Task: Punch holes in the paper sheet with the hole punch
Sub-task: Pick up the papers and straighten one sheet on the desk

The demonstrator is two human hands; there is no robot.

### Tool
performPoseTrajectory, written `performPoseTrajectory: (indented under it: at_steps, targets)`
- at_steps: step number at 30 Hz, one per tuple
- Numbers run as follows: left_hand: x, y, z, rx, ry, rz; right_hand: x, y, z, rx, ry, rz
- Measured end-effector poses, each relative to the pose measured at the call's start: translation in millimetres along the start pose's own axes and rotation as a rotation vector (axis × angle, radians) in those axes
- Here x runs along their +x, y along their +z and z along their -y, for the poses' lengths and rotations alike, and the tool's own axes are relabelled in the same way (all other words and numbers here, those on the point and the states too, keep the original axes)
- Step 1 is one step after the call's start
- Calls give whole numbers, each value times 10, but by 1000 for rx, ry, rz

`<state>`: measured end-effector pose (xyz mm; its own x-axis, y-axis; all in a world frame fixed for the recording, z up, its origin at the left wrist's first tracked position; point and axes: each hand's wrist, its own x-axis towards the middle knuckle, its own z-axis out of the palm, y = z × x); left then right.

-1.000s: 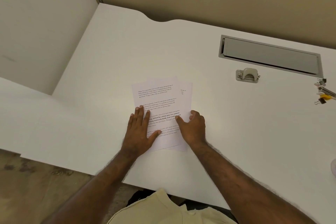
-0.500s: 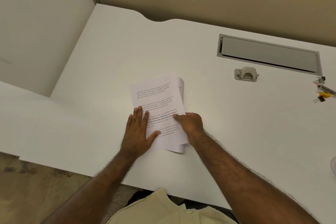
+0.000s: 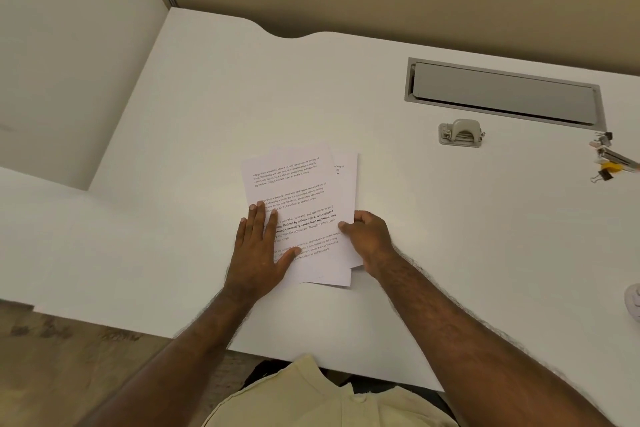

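A few printed paper sheets (image 3: 294,180) lie fanned and overlapping on the white desk (image 3: 450,218), near its front edge. My left hand (image 3: 258,246) rests flat on the left part of the top sheet, fingers spread. My right hand (image 3: 367,239) grips the right edge of the sheets, thumb on top and fingers curled at the edge. The small grey hole punch (image 3: 461,132) sits apart on the desk, far to the upper right of the sheets, untouched.
A grey cable-tray lid (image 3: 502,94) is set into the desk behind the punch. Binder clips and a yellow item (image 3: 606,159) lie at the right edge. A white object (image 3: 633,302) shows partly at the far right. A partition wall (image 3: 69,62) stands on the left.
My right hand shifted from pressing the top of the sheets to gripping their right edge. The sheets' right side lifted and curled half a second ago, and now lies flatter and fanned.
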<state>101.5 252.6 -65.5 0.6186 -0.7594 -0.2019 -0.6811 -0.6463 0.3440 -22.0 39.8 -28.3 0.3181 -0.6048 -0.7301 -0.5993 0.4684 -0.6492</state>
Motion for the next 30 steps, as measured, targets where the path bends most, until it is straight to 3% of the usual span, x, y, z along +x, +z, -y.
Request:
performPoseTrajectory:
  at_steps: [4,11,18,25,30]
  targets:
    - [13,-37,-29,19,-5,41,21,-85,-74,54,22,24]
    - [127,-118,-243,-149,-95,-10,32,-546,-228,304,123,74]
    - [340,-192,-679,-248,-106,-43,33,-1161,-397,439,132,17]
    - [604,-141,-1243,-501,-143,83,10,-1619,-605,508,144,24]
    - [722,-73,-1573,-690,-311,183,-35,-1900,-741,492,158,13]
